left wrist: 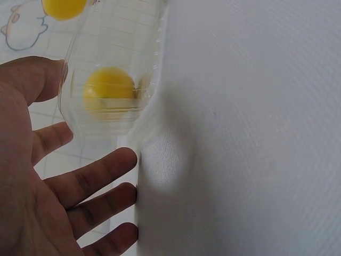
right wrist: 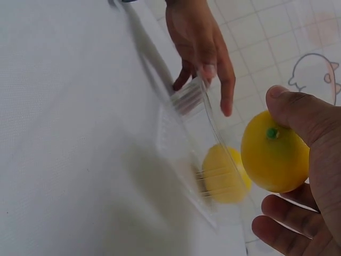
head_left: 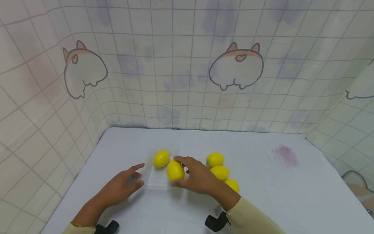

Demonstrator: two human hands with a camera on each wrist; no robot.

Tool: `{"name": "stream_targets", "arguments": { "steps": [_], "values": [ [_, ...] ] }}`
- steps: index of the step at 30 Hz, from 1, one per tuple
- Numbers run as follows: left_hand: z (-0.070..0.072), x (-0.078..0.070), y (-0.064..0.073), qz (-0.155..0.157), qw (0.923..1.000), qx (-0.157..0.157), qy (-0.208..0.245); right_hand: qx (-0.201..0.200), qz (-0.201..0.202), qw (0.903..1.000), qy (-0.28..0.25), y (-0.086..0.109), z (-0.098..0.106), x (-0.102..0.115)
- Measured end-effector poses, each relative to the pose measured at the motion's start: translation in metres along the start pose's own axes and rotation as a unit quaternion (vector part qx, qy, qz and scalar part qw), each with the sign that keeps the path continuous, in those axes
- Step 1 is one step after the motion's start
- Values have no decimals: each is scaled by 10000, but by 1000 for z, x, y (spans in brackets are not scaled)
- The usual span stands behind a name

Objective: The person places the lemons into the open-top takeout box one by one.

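A yellow lemon [head_left: 175, 171] with a green stem spot is gripped between the thumb and fingers of my right hand [head_left: 198, 177], above the right part of a clear plastic tray [head_left: 157, 183]. Inside the tray lies another lemon [head_left: 161, 159], seen through the clear wall in the right wrist view. At the tray's left side is my left hand [head_left: 121, 187], its thumb and fingers spread around the near corner. In the left wrist view the thumb [left wrist: 45, 80] is right at the tray's rim, and the other fingers hold nothing.
Right of the tray, three lemons [head_left: 219, 172] lie in a row, the nearest partly behind my right wrist. A pink stain [head_left: 285, 155] marks the white tabletop [head_left: 257, 195] at the far right. A patterned curtain [head_left: 187, 65] hangs behind the table and along its sides.
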State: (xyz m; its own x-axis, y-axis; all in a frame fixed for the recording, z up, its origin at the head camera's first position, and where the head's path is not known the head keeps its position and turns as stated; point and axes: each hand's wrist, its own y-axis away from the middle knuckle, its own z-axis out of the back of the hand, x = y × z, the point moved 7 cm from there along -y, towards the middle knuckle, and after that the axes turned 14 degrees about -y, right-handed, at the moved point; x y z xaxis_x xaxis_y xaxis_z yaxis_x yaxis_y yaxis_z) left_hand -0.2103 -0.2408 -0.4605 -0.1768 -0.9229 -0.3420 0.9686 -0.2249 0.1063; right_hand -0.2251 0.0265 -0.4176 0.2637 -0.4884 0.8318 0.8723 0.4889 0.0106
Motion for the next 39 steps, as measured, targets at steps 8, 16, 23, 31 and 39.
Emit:
{"name": "stream_targets", "arguments": {
  "steps": [8, 16, 23, 31, 39],
  "values": [
    [-1, 1, -1, -64, 10000, -33, 5, -62, 179, 9994, 274, -4, -5, 6],
    [0, 1, 0, -93, 9999, -68, 21, -52, 331, 9989, 338, -6, -10, 9],
    [-1, 1, 0, -53, 10000, -79, 25, -12, 146, 9993, 346, -3, -8, 5],
    [-2, 2, -1, -1, 10000, -54, -74, -12, -22, 9986, 537, 5, -2, -2],
    [-2, 2, -1, -95, 9999, -73, -48, -137, 53, 9984, 543, 17, 14, -2]
  ]
}}
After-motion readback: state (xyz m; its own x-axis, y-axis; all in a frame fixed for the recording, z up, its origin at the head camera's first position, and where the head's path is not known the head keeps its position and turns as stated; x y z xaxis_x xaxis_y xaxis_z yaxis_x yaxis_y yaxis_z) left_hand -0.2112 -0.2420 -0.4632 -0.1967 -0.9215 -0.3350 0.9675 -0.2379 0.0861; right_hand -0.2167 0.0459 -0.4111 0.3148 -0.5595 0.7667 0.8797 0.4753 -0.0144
